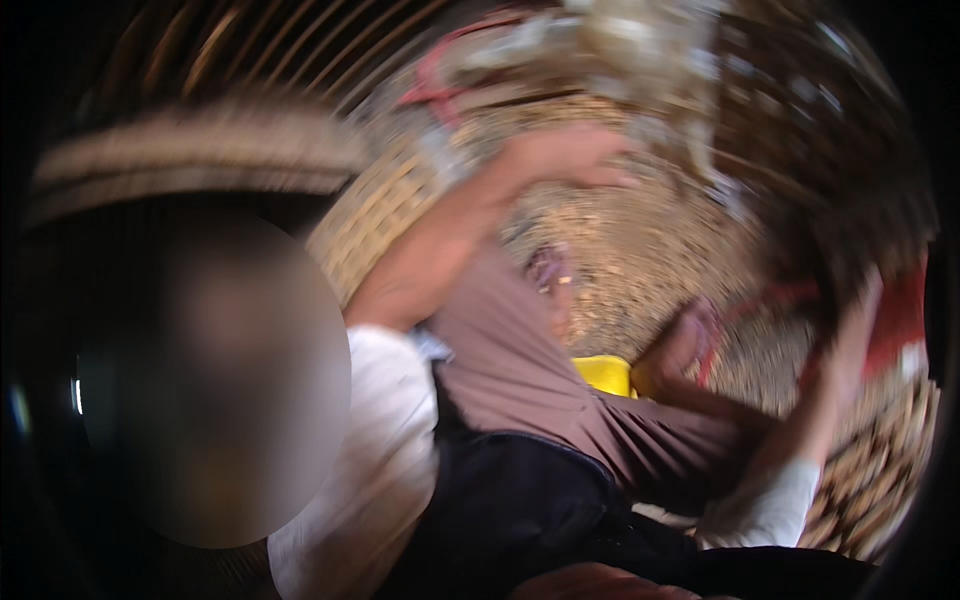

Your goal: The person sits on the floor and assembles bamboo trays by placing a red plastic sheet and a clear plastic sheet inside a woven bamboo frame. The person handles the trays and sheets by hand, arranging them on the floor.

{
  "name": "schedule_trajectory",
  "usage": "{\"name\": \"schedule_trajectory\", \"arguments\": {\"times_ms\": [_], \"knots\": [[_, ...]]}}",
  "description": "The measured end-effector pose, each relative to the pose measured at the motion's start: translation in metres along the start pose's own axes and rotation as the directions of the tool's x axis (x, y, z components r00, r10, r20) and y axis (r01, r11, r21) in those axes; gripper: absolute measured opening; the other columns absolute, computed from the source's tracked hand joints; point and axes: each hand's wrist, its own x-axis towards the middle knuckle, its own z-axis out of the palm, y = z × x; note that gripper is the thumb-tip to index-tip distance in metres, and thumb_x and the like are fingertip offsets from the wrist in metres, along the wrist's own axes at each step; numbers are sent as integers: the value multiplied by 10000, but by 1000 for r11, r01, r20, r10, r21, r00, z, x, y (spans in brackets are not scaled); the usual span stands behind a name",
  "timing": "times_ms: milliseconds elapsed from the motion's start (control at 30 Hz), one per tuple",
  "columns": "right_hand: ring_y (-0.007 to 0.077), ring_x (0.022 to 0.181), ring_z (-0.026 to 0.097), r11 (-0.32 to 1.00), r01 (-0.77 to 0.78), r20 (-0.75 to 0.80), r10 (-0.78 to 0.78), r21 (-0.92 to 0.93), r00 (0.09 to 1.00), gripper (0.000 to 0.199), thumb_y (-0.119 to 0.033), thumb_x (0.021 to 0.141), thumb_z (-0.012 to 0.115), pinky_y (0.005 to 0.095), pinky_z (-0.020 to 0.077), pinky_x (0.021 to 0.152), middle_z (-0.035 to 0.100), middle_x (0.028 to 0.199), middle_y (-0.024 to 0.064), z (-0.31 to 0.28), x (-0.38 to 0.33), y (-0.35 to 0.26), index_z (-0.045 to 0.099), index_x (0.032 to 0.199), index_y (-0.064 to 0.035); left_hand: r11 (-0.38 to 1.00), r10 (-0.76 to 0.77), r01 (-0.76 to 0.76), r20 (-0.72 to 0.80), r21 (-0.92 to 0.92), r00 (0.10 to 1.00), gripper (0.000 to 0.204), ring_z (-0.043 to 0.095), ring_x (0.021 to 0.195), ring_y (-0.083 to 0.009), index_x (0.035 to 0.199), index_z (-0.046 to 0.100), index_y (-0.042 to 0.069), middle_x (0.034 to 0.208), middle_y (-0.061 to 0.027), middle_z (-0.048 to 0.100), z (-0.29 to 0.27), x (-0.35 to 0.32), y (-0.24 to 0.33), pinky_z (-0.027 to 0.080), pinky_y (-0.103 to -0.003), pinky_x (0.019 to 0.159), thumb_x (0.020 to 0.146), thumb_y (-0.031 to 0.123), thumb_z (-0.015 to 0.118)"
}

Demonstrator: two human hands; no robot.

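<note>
The whole picture is smeared by motion. My left hand (575, 155) is stretched far forward at the top centre on a bare forearm with a white sleeve. It is beside a woven basket (375, 215) and under a pale glittering mass (640, 50). I cannot make out whether it holds anything. My right hand (862, 300) is raised at the right, close to a red thing (900, 320), and its fingers are too blurred to read. Legs in dusty pink trousers (520, 360) run forward from a dark lap.
Gravelly, straw-coloured ground (640, 250) lies ahead, with sandalled feet (690, 340) on it. A small yellow object (605, 375) sits between the legs. A red strap (430, 85) curves at the top. Slatted wood or cane (250, 50) arcs across the upper left.
</note>
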Motion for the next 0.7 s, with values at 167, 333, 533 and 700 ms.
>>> {"name": "schedule_trajectory", "arguments": {"times_ms": [167, 333, 533, 700], "knots": [[383, 1183, 399, 968, 169, 95, -189, 186, 977, 442, -237, 827, 602, 495, 335, 995, 391, 1301, 246, 19, 11, -17, 517, 1195, -8, 950, -273, 237, 172, 204, 946, 442, 674, 824, -298, 1009, 621, -25, 835, -179, 671, 0, 10, 47, 554, -407, 717, 909, 406, 606], [357, 1121, 441, 918, 255, 193, -321, 304, 927, 384, -244, 845, 597, 472, 364, 958, 443, 1236, 225, 16, -11, -55, 551, 1154, -20, 969, -66, 115, -219, 219, 973, 354, 686, 825, -272, 944, 644, -39, 819, -185, 673, 37, -7, 47, 561, -364, 711, 895, 312, 649], [326, 1047, 491, 853, 285, 296, -436, 437, 850, 321, -252, 868, 591, 444, 399, 914, 505, 1159, 200, 1, -64, -108, 592, 1105, -35, 944, 282, -148, -491, 295, 824, 342, 644, 747, -289, 958, 628, 1, 765, -139, 614, 39, -12, 34, 546, -372, 695, 839, 311, 708], [300, 985, 532, 795, 272, 341, -503, 542, 794, 278, -258, 886, 586, 420, 428, 878, 557, 1095, 180, -5, -179, -208, 626, 1063, -47, 998, -8, 11, -50, 66, 999, 614, 582, 1089, -330, 1329, 488, 75, 1162, -187, 595, 0, 2, 32, 477, -432, 924, 890, 484, 617]]}}
